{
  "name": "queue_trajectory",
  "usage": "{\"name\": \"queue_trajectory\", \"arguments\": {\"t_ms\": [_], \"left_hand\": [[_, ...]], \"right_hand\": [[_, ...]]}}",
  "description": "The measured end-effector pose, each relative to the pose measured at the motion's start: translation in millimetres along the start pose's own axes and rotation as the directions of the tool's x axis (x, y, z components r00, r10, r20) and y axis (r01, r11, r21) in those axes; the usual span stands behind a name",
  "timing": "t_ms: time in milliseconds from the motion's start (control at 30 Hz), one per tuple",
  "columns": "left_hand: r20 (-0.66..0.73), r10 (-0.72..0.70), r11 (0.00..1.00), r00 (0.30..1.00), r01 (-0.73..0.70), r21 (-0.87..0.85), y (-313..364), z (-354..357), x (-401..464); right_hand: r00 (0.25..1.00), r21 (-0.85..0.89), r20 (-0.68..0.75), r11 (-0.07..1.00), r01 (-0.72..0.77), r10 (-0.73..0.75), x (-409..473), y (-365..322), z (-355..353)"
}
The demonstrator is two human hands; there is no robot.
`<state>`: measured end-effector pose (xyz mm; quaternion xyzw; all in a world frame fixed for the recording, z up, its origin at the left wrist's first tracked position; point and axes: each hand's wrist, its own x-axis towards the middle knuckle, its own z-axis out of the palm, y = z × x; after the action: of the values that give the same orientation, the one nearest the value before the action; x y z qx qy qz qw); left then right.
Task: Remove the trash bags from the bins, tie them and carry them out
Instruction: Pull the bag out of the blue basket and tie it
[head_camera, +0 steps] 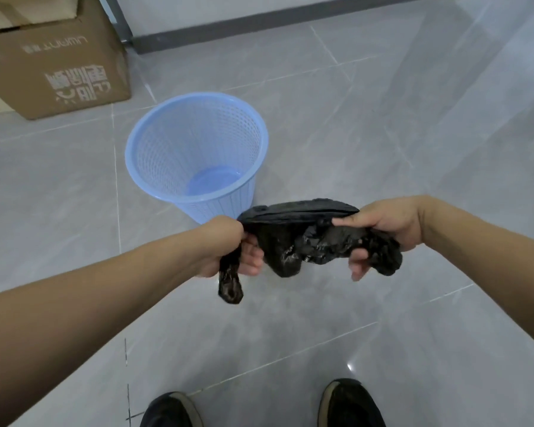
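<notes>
Both hands hold a black bag stretched between them in the air, in front of and just beside a blue bin that stands upright on the grey tiled floor. The left hand is curled tight around 1 end of the bag, a twisted tail hanging below the fist. The right hand grips the other end, thumb on top and fingers curled under the crumpled plastic. A cardboard box sits beyond the bin. 2 dark shoes show below.
</notes>
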<state>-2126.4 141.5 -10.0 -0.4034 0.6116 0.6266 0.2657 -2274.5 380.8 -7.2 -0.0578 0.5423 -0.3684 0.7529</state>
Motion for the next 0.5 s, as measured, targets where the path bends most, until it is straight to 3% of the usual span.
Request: {"name": "queue_trajectory", "arguments": {"t_ms": [100,233,300,367,433,500], "left_hand": [[-0.005,0.198,0.961,0.98,-0.196,-0.194,9,3,-1],[0.085,0.38,0.889,0.921,-0.338,-0.308,22,-3,-6],[0.222,0.332,0.926,0.917,-0.273,-0.261,25,-14,-6],[0.44,0.174,0.983,0.881,-0.132,-0.125,27,-28,-6],[0.639,0.007,0.997,0.769,-0.055,0.054,29,-39,-9],[0.712,-0.08,0.991,0.697,-0.023,0.134,29,-47,-7]], "right_hand": [[0.991,0.103,0.134,0.995,0.006,-0.02,-8,-5,-5],[0.972,0.046,0.205,0.991,-0.125,0.113,-5,-3,-6],[0.959,-0.095,0.163,0.971,-0.218,0.231,-1,2,-5],[0.918,-0.31,0.036,0.878,-0.365,0.395,5,5,-2],[0.852,-0.46,-0.133,0.73,-0.506,0.506,11,8,1],[0.829,-0.479,-0.155,0.693,-0.539,0.537,14,10,4]]}}
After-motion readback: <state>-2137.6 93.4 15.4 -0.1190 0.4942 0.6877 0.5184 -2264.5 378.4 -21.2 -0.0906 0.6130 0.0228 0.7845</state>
